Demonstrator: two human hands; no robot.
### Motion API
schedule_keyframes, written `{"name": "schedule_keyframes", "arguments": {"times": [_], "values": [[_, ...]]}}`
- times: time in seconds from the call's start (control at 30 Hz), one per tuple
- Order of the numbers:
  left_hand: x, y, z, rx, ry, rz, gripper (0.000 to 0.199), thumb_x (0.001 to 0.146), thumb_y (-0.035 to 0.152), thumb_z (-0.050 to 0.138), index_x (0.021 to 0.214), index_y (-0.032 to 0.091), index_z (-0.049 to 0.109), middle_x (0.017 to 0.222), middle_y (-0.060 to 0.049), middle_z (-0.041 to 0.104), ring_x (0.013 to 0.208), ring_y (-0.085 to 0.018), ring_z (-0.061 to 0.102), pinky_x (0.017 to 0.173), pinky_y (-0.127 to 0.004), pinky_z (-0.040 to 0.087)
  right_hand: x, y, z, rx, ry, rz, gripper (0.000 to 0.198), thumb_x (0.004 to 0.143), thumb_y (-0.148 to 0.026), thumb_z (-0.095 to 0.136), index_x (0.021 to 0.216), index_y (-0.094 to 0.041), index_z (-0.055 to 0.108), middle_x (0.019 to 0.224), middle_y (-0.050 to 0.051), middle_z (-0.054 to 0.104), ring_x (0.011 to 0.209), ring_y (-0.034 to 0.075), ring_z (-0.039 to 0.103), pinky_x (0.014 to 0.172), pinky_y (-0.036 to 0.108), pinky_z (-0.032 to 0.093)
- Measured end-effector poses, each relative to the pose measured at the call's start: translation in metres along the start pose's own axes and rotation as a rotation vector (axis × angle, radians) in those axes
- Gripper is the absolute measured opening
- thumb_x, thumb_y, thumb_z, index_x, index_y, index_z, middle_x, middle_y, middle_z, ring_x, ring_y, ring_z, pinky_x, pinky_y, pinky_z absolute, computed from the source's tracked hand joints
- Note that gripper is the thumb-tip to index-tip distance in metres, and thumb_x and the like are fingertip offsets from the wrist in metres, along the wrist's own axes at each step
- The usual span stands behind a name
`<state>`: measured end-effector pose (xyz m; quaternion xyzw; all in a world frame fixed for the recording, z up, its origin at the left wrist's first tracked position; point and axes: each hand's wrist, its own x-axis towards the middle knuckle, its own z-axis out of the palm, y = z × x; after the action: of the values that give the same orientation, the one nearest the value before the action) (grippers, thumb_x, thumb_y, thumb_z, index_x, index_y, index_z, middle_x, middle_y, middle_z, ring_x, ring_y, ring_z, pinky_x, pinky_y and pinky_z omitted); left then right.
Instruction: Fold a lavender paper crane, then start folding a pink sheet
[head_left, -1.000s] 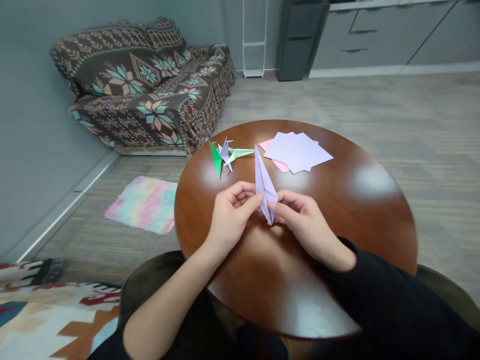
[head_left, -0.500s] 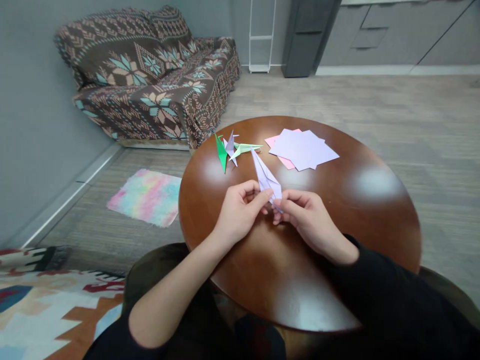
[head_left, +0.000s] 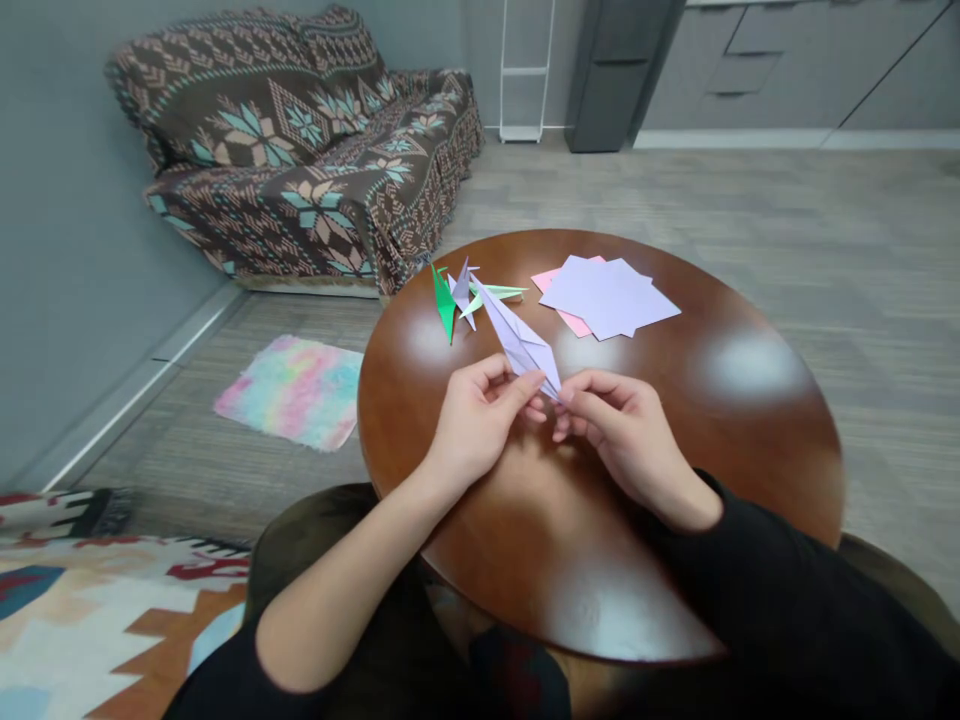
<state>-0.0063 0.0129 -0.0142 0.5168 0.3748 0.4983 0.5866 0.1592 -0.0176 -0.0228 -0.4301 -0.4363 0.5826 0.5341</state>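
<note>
Between my hands is a folded sheet of lilac origami paper (head_left: 519, 338), long and narrow, its sharp tip pointing away to the upper left. My left hand (head_left: 484, 410) pinches its lower left side, thumb on top and fingers underneath. At the near end, my right hand (head_left: 619, 425) grips the pointed corner between thumb and fingertips. Just past the tip lie folded paper cranes: a green one (head_left: 443, 305), a purple one (head_left: 463, 290) and a pale green one (head_left: 495, 295). The tip overlaps the cranes from my viewpoint.
A round brown wooden table (head_left: 720, 440) stands before me. Lilac and pink paper sheets (head_left: 607, 298) lie fanned on its far side. Beyond are a sofa (head_left: 300, 150) under a patterned cover, a pastel fluffy mat (head_left: 292, 392) and a white rack (head_left: 525, 72).
The lilac paper has turned so its tip points further left. My right hand has shifted slightly up and holds nearer the paper's end; my left hand has moved little.
</note>
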Motion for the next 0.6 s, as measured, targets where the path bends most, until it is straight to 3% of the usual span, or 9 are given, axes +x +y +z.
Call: {"name": "schedule_keyframes", "arguments": {"times": [0.23, 0.6], "values": [[-0.003, 0.005, 0.003, -0.018, -0.095, -0.068, 0.033, 0.077, 0.046, 0.087, 0.079, 0.016, 0.076, 0.069, -0.005, 0.074, 0.059, -0.016, 0.070, 0.059, -0.028, 0.062, -0.003, -0.011, 0.007, -0.187, 0.023, -0.127, 0.018, 0.086, -0.031, 0.077, 0.076, -0.017, 0.075, 0.064, 0.002, 0.072, 0.057, 0.015, 0.065, 0.057, 0.027, 0.053], [-0.003, 0.010, 0.000, -0.018, -0.164, -0.164, 0.037, 0.073, 0.045, 0.089, 0.074, 0.012, 0.072, 0.062, -0.001, 0.069, 0.051, -0.010, 0.062, 0.054, -0.022, 0.056, -0.002, -0.017, -0.002, -0.173, -0.142, -0.027, 0.007, 0.079, -0.015, 0.073, 0.072, -0.016, 0.072, 0.068, 0.001, 0.074, 0.060, 0.013, 0.067, 0.060, 0.023, 0.055]]}}
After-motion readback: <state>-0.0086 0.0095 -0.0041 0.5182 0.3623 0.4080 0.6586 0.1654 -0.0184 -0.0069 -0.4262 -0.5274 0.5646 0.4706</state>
